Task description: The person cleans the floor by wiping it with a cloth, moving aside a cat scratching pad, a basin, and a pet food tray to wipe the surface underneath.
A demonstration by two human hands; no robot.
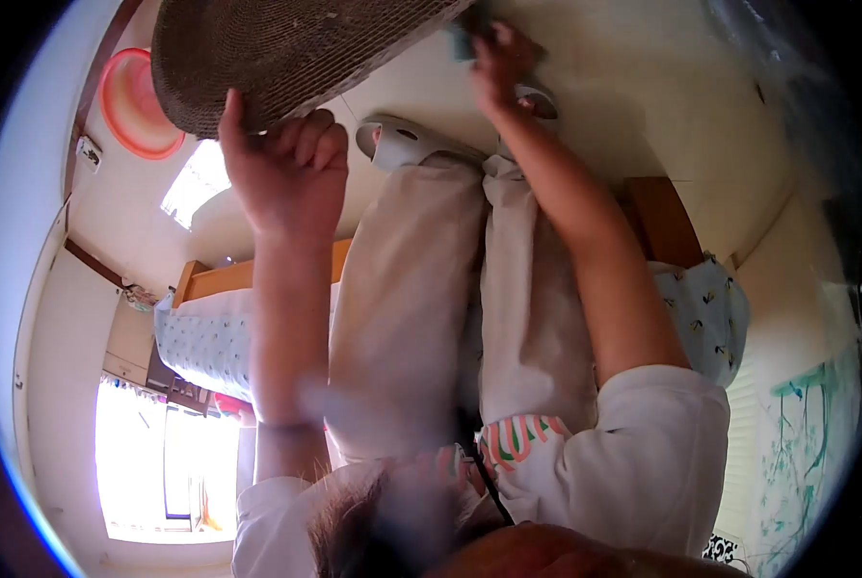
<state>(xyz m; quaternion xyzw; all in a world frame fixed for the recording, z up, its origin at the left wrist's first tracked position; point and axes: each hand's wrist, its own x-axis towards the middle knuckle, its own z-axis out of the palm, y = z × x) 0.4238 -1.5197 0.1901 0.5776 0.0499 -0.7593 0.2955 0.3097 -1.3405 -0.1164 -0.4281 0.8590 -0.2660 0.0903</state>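
Observation:
A brown, ribbed woven mat (267,53) with a rounded end fills the top left and is cut off by the top edge. At its near edge is my left hand (291,169), thumb raised against the rim and fingers curled in. My right hand (505,65) reaches down near my feet, closed around a small greenish object (464,42) by the mat's right end. That object is blurred and partly hidden, so its kind is unclear.
A pink-rimmed basin (142,103) stands on the pale floor at the left. My grey slippers (413,144) rest on the floor between my hands. Behind my legs is a wooden-framed bed (214,279) with patterned bedding. A bright window (166,462) shows at lower left.

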